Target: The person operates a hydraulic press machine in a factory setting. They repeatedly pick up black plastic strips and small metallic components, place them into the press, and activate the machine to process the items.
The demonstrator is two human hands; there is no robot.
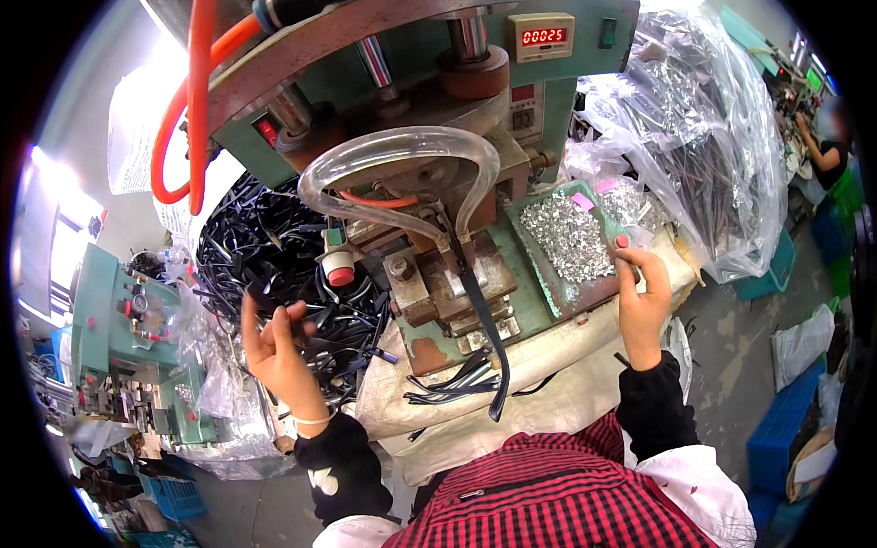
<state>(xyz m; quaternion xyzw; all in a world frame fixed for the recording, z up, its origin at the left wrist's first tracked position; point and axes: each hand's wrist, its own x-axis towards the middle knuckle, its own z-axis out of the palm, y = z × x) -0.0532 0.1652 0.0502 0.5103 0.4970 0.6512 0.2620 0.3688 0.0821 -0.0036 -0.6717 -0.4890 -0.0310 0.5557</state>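
My left hand (283,352) is raised with its fingers apart over a heap of black strips (247,228). Its fingertips overlap dark strips, and no firm hold shows. My right hand (644,301) is closed at a red push button (622,241), fingers bent against the lower part of its housing. Between the hands, a long black strip (482,320) sits with its upper end in the metal jig (448,283) of a green press. Its lower end hangs curved over the front edge. Several loose black strips (452,384) lie below the jig.
A tray of small silvery metal pieces (566,239) stands right of the jig. Another red button (341,276) is at its left. A clear bent hose (402,146) arches above. Clear plastic sheeting (694,137) covers goods behind. Another person (829,151) is at far right.
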